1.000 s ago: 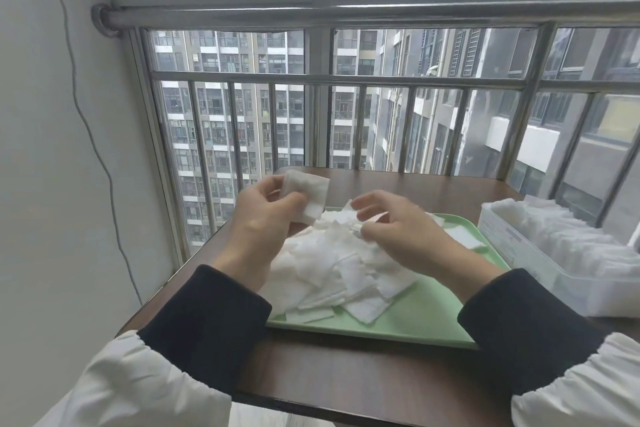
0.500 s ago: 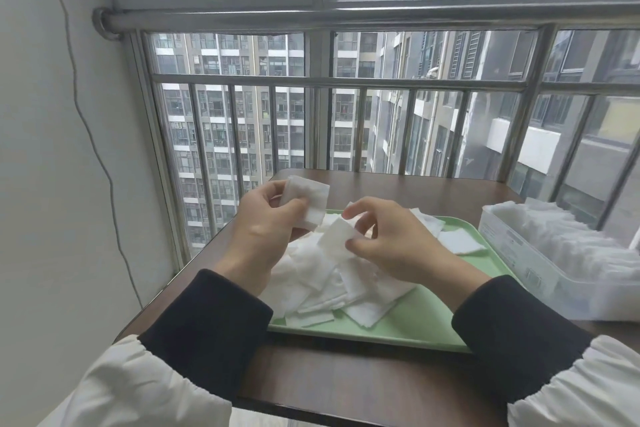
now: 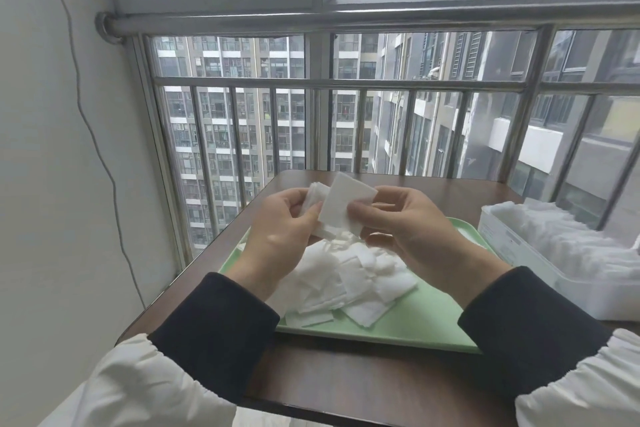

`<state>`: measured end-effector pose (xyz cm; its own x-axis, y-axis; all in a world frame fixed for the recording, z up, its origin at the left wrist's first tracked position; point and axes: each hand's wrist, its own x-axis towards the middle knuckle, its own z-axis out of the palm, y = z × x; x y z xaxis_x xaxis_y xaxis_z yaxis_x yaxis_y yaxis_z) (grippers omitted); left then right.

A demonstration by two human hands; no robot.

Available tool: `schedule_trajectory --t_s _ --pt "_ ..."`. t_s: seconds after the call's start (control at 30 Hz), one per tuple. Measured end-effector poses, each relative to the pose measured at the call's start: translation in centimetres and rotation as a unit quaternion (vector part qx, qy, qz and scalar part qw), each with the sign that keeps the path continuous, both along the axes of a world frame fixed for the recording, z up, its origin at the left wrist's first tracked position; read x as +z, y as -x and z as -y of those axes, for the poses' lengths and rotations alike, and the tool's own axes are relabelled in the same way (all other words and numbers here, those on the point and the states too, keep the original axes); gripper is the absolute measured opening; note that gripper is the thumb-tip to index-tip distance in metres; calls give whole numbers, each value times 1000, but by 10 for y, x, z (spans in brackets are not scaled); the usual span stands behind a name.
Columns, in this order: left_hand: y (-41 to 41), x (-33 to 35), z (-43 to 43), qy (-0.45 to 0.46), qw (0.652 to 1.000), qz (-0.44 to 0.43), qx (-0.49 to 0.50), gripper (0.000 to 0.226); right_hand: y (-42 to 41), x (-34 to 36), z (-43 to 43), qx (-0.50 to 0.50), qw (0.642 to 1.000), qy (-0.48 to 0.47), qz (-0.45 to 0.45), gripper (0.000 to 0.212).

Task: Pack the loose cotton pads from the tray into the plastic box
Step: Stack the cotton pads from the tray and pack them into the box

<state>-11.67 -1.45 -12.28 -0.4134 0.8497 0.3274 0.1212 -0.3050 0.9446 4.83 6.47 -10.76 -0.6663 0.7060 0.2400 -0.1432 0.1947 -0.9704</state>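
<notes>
A heap of loose white cotton pads [image 3: 349, 277] lies on a pale green tray [image 3: 415, 322] in the middle of the brown table. Above the heap, my left hand [image 3: 277, 236] grips a small stack of cotton pads [image 3: 313, 196]. My right hand [image 3: 408, 229] pinches a single square cotton pad [image 3: 341, 206] and holds it against that stack. The clear plastic box [image 3: 519, 246] stands at the right of the tray, and rows of pads fill it.
The brown table [image 3: 346, 378] ends at a metal window railing [image 3: 339, 83] just behind the tray. A white wall with a hanging cable [image 3: 93, 135] closes the left side. The table's near edge runs under my sleeves.
My right hand lifted one pad out of the heap and brought it up against the stack in my left hand. My left hand rose slightly.
</notes>
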Motion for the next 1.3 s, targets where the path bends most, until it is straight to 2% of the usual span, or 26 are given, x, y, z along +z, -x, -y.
schedule_trajectory --t_s 0.17,0.27,0.3,0.4,0.5,0.6,0.7,0.83,0.97,1.07,1.13,1.2,1.3 --pt "-5 3 2 -12 997 10 -75 18 2 -1 3 -25 999 8 34 47" --pt "-5 4 3 -14 995 11 -99 25 2 1 7 -37 999 9 39 25" --pt "-5 4 4 -13 994 12 -106 29 3 1 7 -41 998 6 39 24" --pt "-6 5 5 -12 993 26 -117 36 3 1 7 -62 997 -1 35 30" --pt "-5 5 4 -10 993 44 -113 38 5 0 7 -81 996 -10 35 47" --pt "-5 5 2 -2 992 67 -105 41 6 -2 7 -94 995 -23 40 49" --pt "-3 5 2 -7 992 60 -109 36 8 -3 7 -98 993 -32 50 44" --pt "-1 0 1 -17 994 -8 -108 17 10 -5 7 -126 987 -68 73 47" --pt "-1 -1 1 -31 995 7 -98 20 11 -5 4 -181 968 -123 124 43" --pt "2 0 1 -31 999 7 -33 23 6 -6 -1 -225 922 -225 222 31" --pt "7 -1 0 -27 999 14 22 25 2 -3 1 -192 895 -285 286 15" --pt "9 -1 -1 -20 998 19 51 27 1 -3 2 -129 881 -315 329 18" --pt "10 -1 -2 -13 998 23 60 26 1 -6 5 -86 863 -337 366 22"
